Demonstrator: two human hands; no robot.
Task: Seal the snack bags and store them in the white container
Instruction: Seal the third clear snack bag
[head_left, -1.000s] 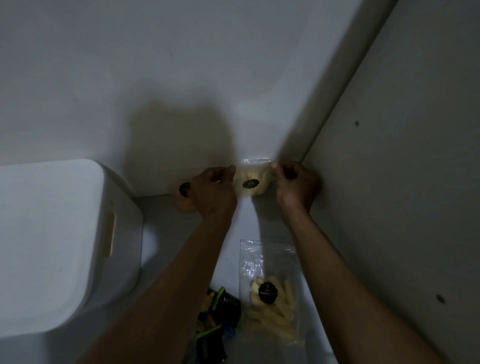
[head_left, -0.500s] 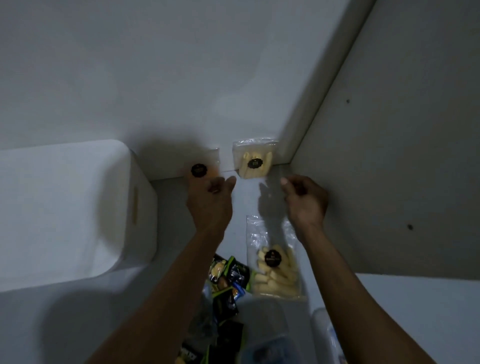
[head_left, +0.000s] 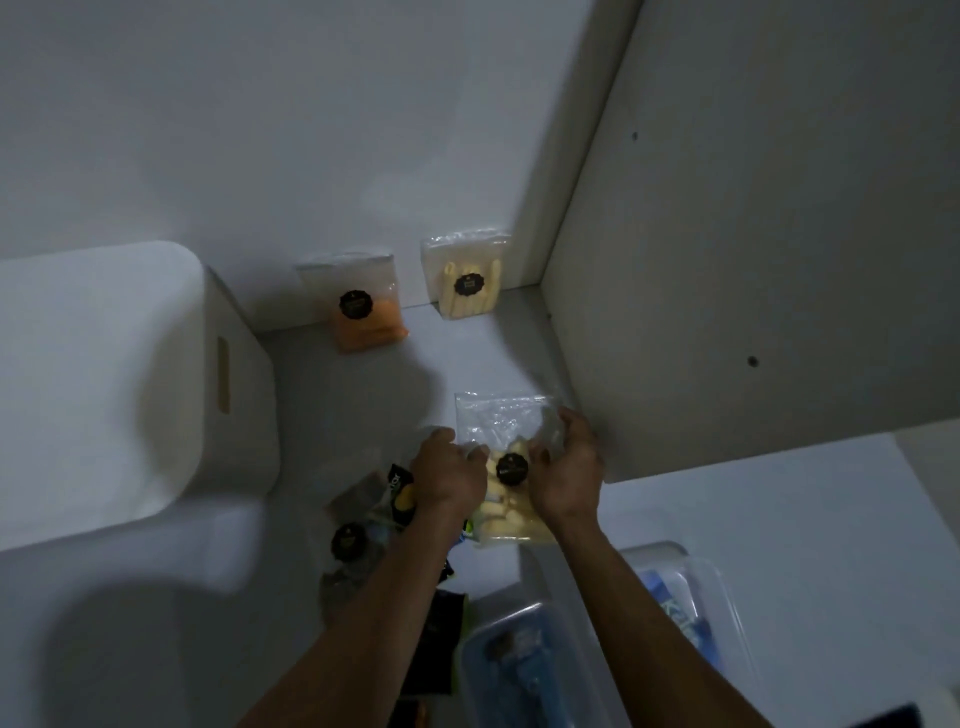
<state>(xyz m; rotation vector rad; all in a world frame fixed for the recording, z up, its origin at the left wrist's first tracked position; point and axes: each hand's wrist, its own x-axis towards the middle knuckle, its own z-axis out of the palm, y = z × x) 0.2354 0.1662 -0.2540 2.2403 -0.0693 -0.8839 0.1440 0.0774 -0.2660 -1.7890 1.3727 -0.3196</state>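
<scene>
Bag in hand: a clear snack bag (head_left: 506, 467) with pale yellow sticks filling its lower half lies on the white surface (head_left: 753, 519), near the grey side panel (head_left: 753, 260); its empty top part is crinkled.
Its label: a round black sticker at mid-bag; the print on it is too small to read.
Left hand: the left hand (head_left: 449, 475) rests on the bag's left edge, fingers curled over the plastic and gripping it.
Right hand: the right hand (head_left: 566, 473) grips the bag's right edge, fingers bent round the clear film.
Standing bags: an orange snack bag (head_left: 363, 306) and a second bag of pale sticks (head_left: 467, 278) lean upright on the back wall, apart from each other, each with the same black sticker.
White container: the white container (head_left: 130, 384) stands at left, its slot handle facing the bags.
Loose packets: dark packets (head_left: 374, 519) lie heaped under the left forearm; one shows letters that seem to read "tor".
Clear tub: a clear plastic tub (head_left: 701, 587) with blue items sits near the right forearm.
</scene>
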